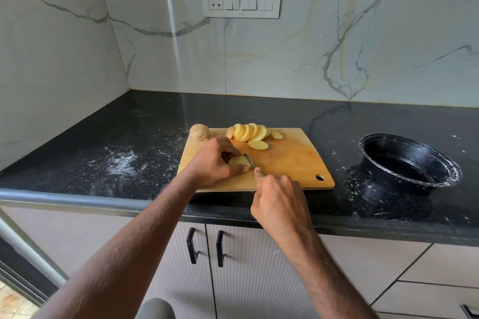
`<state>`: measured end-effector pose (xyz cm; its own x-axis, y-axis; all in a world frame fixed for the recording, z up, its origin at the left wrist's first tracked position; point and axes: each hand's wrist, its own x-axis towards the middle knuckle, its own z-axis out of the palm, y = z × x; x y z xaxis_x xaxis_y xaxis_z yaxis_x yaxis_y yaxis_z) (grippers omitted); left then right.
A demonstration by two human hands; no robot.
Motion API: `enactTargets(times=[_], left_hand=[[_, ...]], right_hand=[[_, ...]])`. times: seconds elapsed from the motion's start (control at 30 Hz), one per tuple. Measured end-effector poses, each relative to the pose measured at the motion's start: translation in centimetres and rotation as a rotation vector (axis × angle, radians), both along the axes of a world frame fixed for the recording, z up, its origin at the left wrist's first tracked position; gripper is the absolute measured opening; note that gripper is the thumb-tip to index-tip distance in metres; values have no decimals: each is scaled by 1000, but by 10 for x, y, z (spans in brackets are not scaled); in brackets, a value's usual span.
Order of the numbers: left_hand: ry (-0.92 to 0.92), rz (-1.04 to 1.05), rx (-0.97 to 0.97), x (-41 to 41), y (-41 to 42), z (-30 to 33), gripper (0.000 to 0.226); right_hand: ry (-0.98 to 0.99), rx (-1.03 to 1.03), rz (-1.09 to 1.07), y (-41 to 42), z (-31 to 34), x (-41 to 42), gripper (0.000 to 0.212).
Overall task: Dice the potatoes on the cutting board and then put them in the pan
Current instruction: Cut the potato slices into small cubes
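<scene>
The left hand (212, 160) pinches a potato piece (239, 160) on the wooden cutting board (290, 160); the right hand (280, 199) wraps the knife (250, 160) — keep fingertips tucked back, cut straight down. The black pan (410, 163) waits well apart.

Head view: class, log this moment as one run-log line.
left hand holds potato piece | right hand grips knife, slicing | slices on cutting board | pan without potato

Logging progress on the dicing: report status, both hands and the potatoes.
Left hand pinning potato piece on cutting board. Right hand gripping knife, blade at the piece. Slices only, no dice yet. Pan empty, path clear.
</scene>
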<state>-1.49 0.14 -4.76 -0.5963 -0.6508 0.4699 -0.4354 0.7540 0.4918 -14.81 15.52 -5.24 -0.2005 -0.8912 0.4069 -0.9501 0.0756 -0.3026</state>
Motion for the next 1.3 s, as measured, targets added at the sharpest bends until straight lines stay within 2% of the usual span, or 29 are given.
enactTargets(times=[0.2, 0.57, 0.8, 1.03, 1.3], left_hand=[[-30, 2, 31, 0, 2, 2, 54], [-36, 17, 35, 0, 6, 4, 40], [5, 70, 51, 5, -1, 2, 38], [20, 32, 17, 4, -2, -1, 26], [40, 22, 0, 3, -2, -2, 30]], right_hand=[[-37, 34, 11, 14, 1, -3, 42], [-39, 17, 7, 36, 8, -12, 34], [-80, -144, -5, 32, 17, -12, 35], [-102, -102, -6, 9, 9, 9, 39], [-52, -59, -48, 0, 1, 15, 43]])
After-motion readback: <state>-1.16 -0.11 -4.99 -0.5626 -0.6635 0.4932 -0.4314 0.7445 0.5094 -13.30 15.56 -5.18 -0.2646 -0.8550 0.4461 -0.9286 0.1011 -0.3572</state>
